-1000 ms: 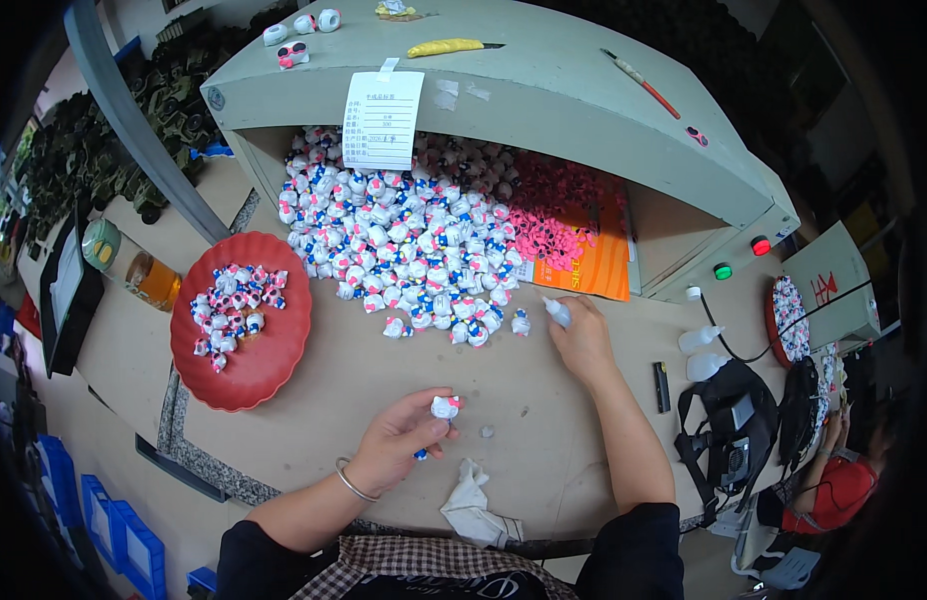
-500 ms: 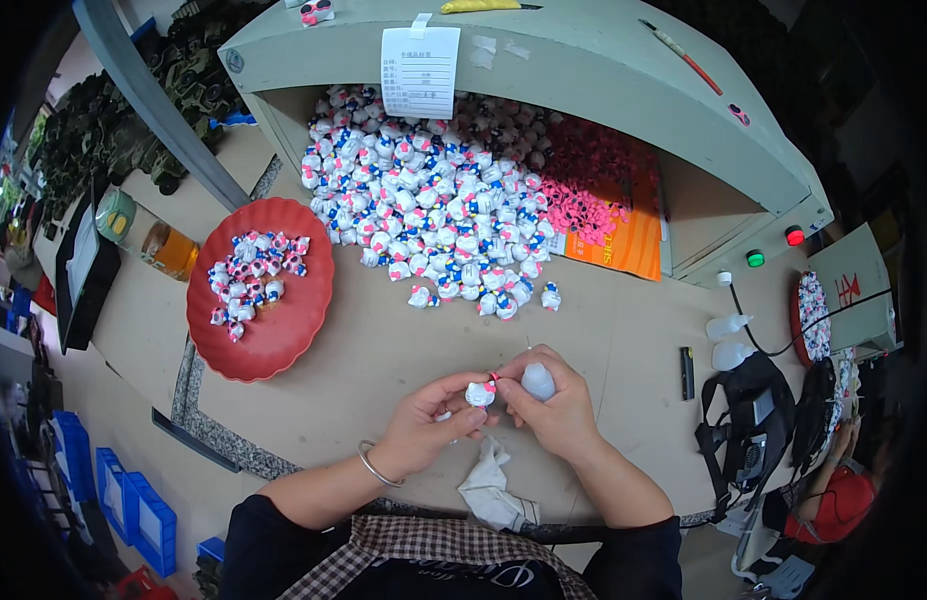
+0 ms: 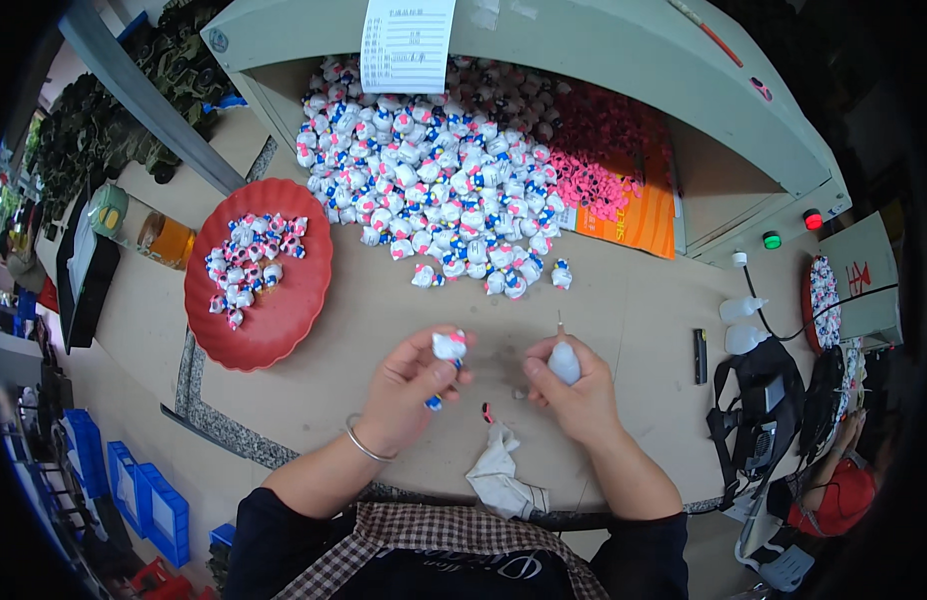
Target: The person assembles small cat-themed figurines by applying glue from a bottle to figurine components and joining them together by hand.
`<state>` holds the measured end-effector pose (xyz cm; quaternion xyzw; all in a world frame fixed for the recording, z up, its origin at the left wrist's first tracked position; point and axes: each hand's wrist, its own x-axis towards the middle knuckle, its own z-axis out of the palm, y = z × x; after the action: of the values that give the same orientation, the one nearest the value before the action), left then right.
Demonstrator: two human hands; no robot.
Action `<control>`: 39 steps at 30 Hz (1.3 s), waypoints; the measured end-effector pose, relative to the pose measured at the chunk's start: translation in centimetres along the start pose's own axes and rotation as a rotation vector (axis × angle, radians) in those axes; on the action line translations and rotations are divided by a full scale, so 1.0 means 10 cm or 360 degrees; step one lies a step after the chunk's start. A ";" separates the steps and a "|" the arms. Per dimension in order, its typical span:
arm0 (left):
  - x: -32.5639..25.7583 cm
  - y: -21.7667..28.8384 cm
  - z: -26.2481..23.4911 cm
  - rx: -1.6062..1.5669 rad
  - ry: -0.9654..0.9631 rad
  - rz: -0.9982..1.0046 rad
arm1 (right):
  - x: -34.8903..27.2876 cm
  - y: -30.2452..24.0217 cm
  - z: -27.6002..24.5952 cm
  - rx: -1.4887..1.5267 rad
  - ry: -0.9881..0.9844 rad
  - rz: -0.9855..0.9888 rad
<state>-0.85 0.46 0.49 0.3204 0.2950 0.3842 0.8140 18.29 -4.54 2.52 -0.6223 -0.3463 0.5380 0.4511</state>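
My left hand (image 3: pixel 409 385) holds a small white toy figure (image 3: pixel 449 346) with pink and blue details, raised above the table. My right hand (image 3: pixel 576 392) grips a small white squeeze bottle (image 3: pixel 563 359) with a thin needle tip pointing up. The two hands are a short gap apart. A tiny pink piece (image 3: pixel 486 412) lies on the table between them. A big heap of the same white figures (image 3: pixel 439 190) lies under the green machine hood (image 3: pixel 624 50). More figures sit on a red plate (image 3: pixel 284 315) at the left.
A pile of small pink pieces (image 3: pixel 594 160) lies on an orange sheet (image 3: pixel 644 222). A crumpled white rag (image 3: pixel 504 470) is near the table's front edge. Two white bottles (image 3: pixel 742 325) and a black bag (image 3: pixel 759 420) stand at the right. Another person (image 3: pixel 844 480) sits far right.
My hands were together at the figure; now they have drawn apart, the left keeping the figure, the right holding the bottle upright. The view has shifted slightly closer to the table.
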 end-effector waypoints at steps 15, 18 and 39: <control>0.08 0.10 -0.15 -0.0176 0.0265 0.0255 | -0.23 0.38 0.22 -0.1280 -0.0222 -0.0801; -0.01 0.02 -0.07 -0.0059 0.0085 0.0059 | -0.19 0.37 0.09 -0.0834 0.0021 -0.0739; -0.18 -0.17 0.20 -0.0004 -0.0487 -0.0232 | -0.29 0.24 0.14 0.0645 0.0026 -0.0226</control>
<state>0.41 -2.42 0.84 0.3519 0.1895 0.2711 0.8756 16.27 -7.75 1.32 -0.4971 -0.2703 0.5583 0.6067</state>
